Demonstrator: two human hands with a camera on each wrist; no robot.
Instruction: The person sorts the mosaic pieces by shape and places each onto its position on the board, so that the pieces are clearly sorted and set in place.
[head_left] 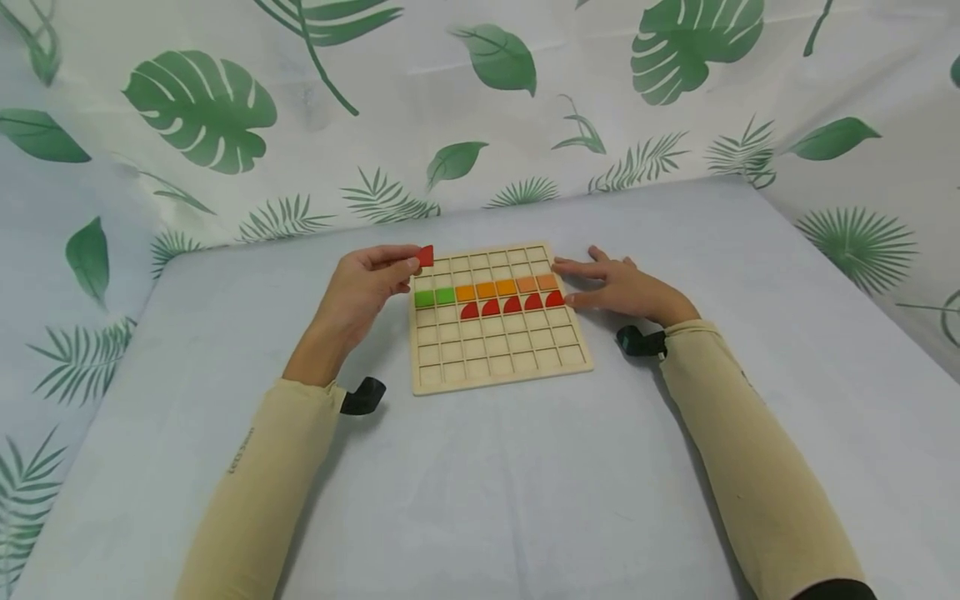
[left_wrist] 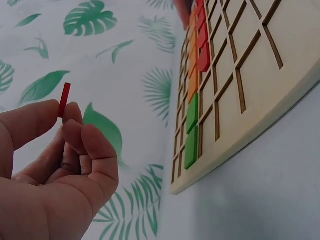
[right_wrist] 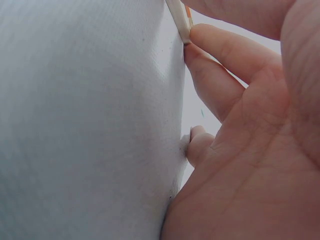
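Note:
Between thumb and fingertips, my left hand [head_left: 358, 287] pinches a red quarter-round tile [head_left: 426, 256] above the far left corner of a wooden grid board [head_left: 477, 347]. The left wrist view shows that tile [left_wrist: 64, 100] edge-on, apart from the board. Spread fingers of my right hand [head_left: 628, 287] touch the board's right edge. One row of the grid holds green tiles [head_left: 424, 297] at left, then orange tiles [head_left: 486, 290]. In the row nearer me lie several red quarter-round tiles [head_left: 512, 305]. The right wrist view shows fingertips against the board's edge [right_wrist: 178, 20].
The board lies on a table with a pale cloth [head_left: 480, 500]. A white curtain with green leaf prints [head_left: 502, 117] hangs behind and at the sides. Black wrist-worn devices [head_left: 363, 397] stick out near both sleeve cuffs.

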